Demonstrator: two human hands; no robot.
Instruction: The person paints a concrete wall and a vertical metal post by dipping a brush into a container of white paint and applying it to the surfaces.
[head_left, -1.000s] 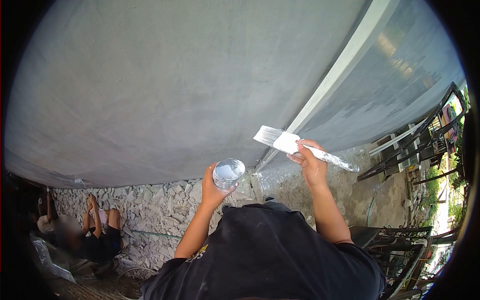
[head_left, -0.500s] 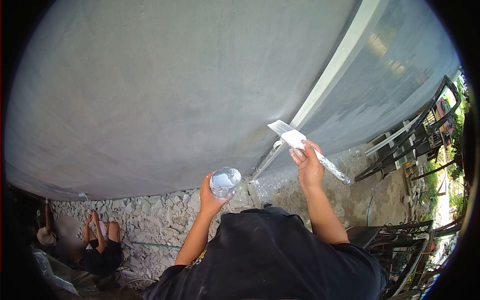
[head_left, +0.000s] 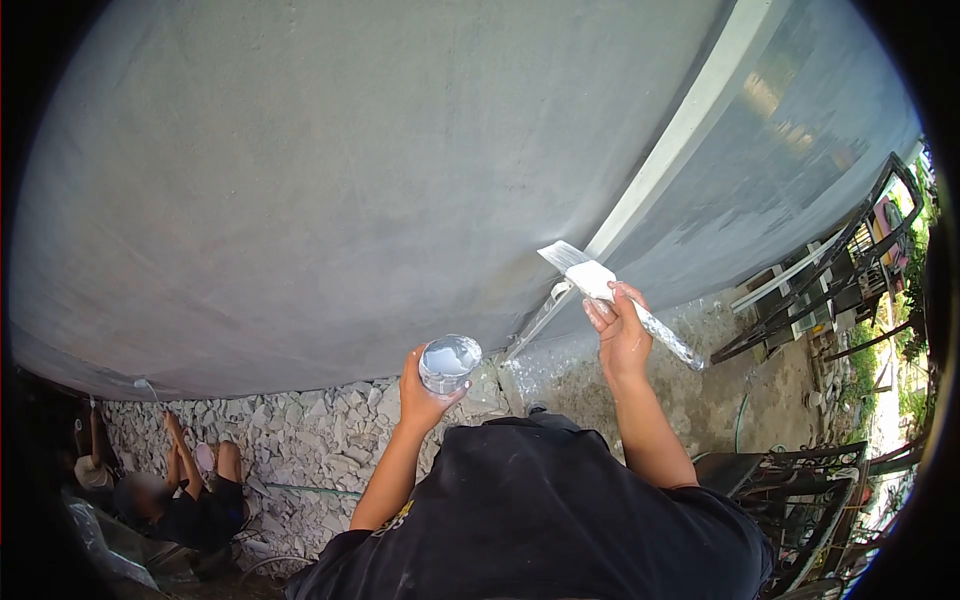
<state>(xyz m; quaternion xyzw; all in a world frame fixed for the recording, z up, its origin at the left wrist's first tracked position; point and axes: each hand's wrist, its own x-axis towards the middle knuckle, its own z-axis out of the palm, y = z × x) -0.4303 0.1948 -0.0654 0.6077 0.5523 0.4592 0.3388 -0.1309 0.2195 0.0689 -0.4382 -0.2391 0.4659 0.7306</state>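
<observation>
My left hand (head_left: 425,398) is wrapped round a small clear cup of grey-white paint (head_left: 449,362), its mouth tilted up toward me. In my right hand (head_left: 622,325) is a paintbrush (head_left: 592,279), gripped where the white-smeared ferrule meets the speckled handle. Its wet white bristles point up and left and overlap the grey wall (head_left: 400,180) in this view, close beside a pale vertical pipe or post (head_left: 640,200). Flecks of white paint cover my right fingers.
Broken rubble (head_left: 310,430) lines the wall's foot at left, where a person (head_left: 200,505) crouches with a long thin tool. Right of the post runs a paint-splashed concrete floor (head_left: 690,340). Dark metal frames (head_left: 800,300) and a wrought-iron gate (head_left: 810,510) stand at right.
The brush and my right hand have shifted very slightly right in view; my left hand with the cup stays put. The crouching person's arm has reached up toward the wall.
</observation>
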